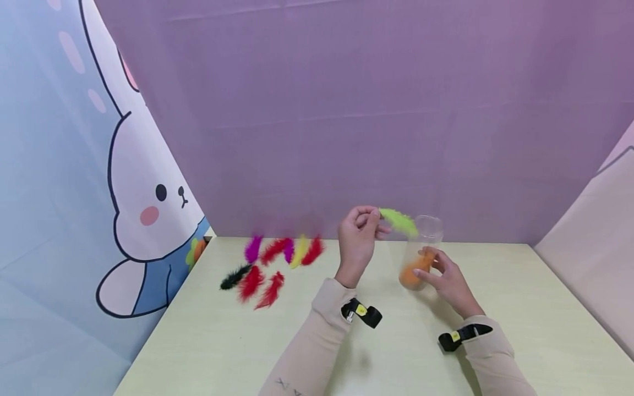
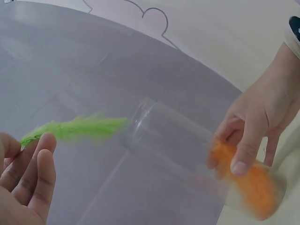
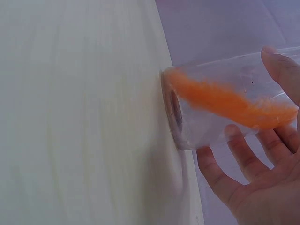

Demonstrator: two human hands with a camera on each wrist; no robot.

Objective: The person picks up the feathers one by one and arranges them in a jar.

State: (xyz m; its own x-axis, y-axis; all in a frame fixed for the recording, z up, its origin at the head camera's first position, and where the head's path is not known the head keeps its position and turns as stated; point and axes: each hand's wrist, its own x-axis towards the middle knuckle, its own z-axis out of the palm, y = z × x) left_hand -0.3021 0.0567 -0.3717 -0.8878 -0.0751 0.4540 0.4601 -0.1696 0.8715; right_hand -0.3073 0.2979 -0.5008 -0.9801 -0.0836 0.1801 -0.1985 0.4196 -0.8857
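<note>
Left grip (image 1: 359, 242) pinches a green feather (image 1: 399, 221) by one end — freeing its plume, I'd guess — while right grip (image 1: 449, 279) clasps the jar (image 1: 417, 247) steady.

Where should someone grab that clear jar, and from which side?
The clear jar is probably best gripped around its lower body, from the right: the rounded wall suits curled fingers, and this leaves the mouth free near the lime-green feather.

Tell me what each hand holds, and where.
Left hand: the green feather, pinched at one end. Right hand: the clear jar, gripped around its lower half.
</note>
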